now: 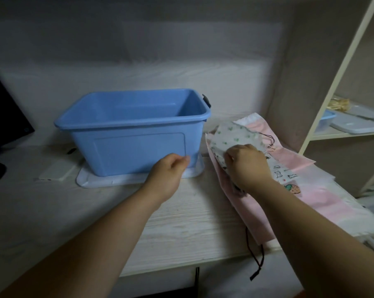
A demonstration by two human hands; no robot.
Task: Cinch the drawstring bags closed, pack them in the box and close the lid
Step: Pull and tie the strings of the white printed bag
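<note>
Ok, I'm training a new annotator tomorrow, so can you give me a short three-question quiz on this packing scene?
1. True or false: the blue box is shut, with its cover on top.
2. Which hand grips the green-print bag? A) left B) right C) both
3. Short answer: what does the left hand hold?

Key: 1 false, it is open and stands on its lid. 2 B, the right hand. 3 nothing.

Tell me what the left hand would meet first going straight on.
Probably the front wall of the blue box, near its lower right corner; the left hand looks close to it, though depth is unclear.
</note>
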